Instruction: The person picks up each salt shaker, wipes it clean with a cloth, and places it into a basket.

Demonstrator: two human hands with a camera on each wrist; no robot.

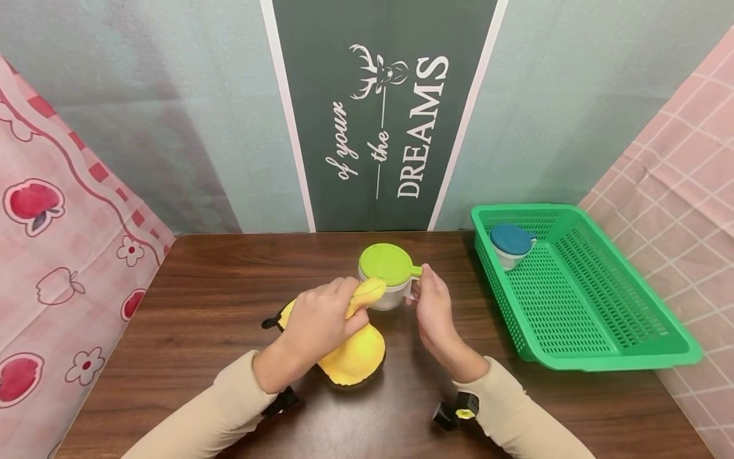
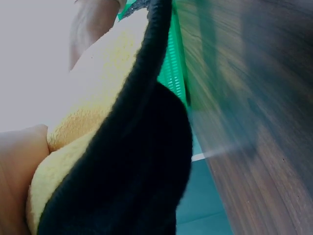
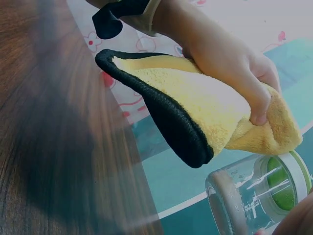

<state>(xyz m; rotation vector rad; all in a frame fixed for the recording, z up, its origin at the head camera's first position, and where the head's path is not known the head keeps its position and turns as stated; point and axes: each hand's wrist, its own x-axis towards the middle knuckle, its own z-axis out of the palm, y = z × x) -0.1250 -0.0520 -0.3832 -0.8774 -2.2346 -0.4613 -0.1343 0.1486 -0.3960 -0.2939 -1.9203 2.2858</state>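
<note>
My left hand [image 1: 321,319] grips a yellow cloth [image 1: 355,357] with black edging, its fingers and thumb bunching the fabric. A folded part of this cloth reaches the near side of a clear jar [image 1: 392,298] with a lime-green lid [image 1: 385,262]. My right hand [image 1: 434,312] holds the jar by its side handle. In the right wrist view, the clear jar [image 3: 244,191] is raised off the table, with the cloth [image 3: 195,98] close over its lid. Black edging [image 2: 132,161] fills much of the left wrist view and hides most of the left hand.
A green plastic basket [image 1: 608,360] stands on the right of the brown wooden table [image 1: 218,274]. Inside its far left corner sits a smaller jar with a blue lid [image 1: 510,239]. Printed cloth hangs behind and on both sides of the table.
</note>
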